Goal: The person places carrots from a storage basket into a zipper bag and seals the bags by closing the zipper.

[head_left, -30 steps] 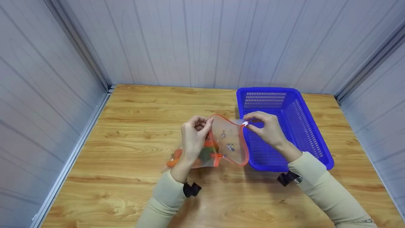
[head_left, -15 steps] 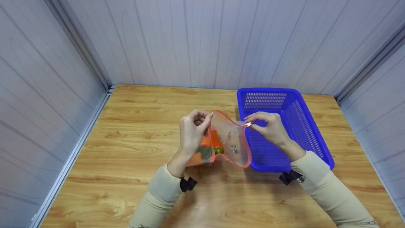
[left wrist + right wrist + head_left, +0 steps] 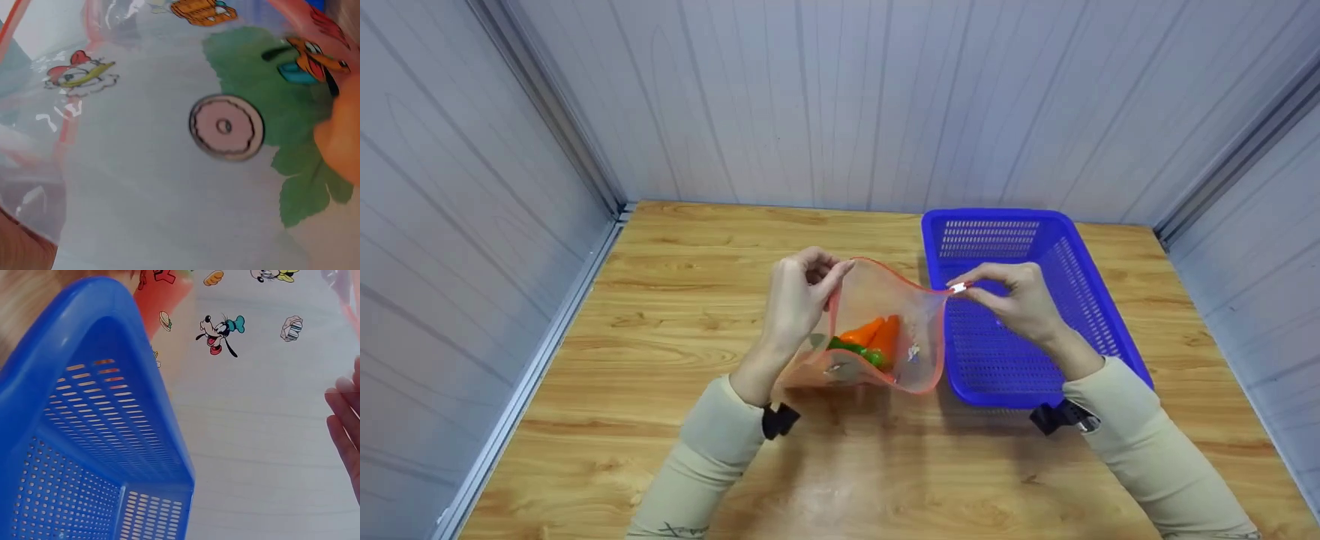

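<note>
A clear plastic zip bag (image 3: pixel 919 319) with orange-red edging hangs between both hands, its mouth spread wide. My left hand (image 3: pixel 799 300) pinches the left side of the mouth between thumb and fingers. Out to the right, my right hand (image 3: pixel 1024 304) pinches the white zip slider (image 3: pixel 958 288) at the other end. Orange vegetable-like pieces (image 3: pixel 887 343) and a shiny green piece (image 3: pixel 874 355) show inside through the mouth. The left wrist view looks close at the bag wall, printed with a doughnut (image 3: pixel 226 127) and cartoon heads; green leaves (image 3: pixel 306 191) show through it.
A blue plastic basket (image 3: pixel 1110 330) with slotted walls stands on the wooden table (image 3: pixel 675 300), right beside the bag and under the right hand. In the right wrist view its rim (image 3: pixel 84 309) runs close by. Pale panels (image 3: pixel 840 105) wall the table in.
The left hand has moved left and slightly up, the right hand a little right. The bag's mouth has widened, and the vegetable-like pieces inside have come into view through it.
</note>
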Available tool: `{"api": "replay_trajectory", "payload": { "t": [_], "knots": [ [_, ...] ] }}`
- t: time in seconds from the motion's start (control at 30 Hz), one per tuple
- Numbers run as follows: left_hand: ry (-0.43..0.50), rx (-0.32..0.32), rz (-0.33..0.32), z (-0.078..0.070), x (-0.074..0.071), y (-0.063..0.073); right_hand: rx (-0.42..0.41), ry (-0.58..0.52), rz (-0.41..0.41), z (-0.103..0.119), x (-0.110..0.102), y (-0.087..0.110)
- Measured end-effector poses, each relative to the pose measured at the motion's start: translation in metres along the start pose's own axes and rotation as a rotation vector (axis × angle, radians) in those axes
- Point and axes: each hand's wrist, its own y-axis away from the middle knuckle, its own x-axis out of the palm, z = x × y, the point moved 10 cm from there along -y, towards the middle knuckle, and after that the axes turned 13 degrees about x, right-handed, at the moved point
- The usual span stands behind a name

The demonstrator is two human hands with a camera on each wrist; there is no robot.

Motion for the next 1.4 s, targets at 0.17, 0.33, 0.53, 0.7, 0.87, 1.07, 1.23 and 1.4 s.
{"api": "replay_trajectory", "payload": {
  "t": [0.17, 0.33, 0.53, 0.7, 0.87, 1.07, 1.23, 1.4],
  "knots": [
    [-0.127, 0.026, 0.087, -0.004, -0.005, -0.012, 0.061, -0.044, -0.054, -0.002, -0.006, -0.005],
    [-0.22, 0.004, 0.216, -0.005, -0.004, -0.025, 0.143, -0.105, -0.122, -0.011, -0.012, -0.01],
    [-0.33, 0.029, 0.339, -0.008, 0.0, -0.035, 0.229, -0.11, -0.191, -0.015, -0.017, -0.015],
    [-0.438, 0.088, 0.394, -0.018, 0.003, -0.042, 0.293, -0.104, -0.217, -0.019, -0.018, -0.021],
    [-0.475, 0.156, 0.421, -0.035, 0.012, -0.051, 0.339, -0.116, -0.247, -0.024, -0.02, -0.026],
    [-0.489, 0.184, 0.521, -0.049, 0.039, -0.056, 0.347, -0.098, -0.259, -0.025, -0.02, -0.031],
    [-0.507, 0.224, 0.588, -0.058, 0.065, -0.057, 0.35, -0.091, -0.268, -0.027, -0.019, -0.034],
    [-0.499, 0.258, 0.614, -0.064, 0.089, -0.057, 0.325, -0.073, -0.299, -0.025, -0.021, -0.037]
  ]
}}
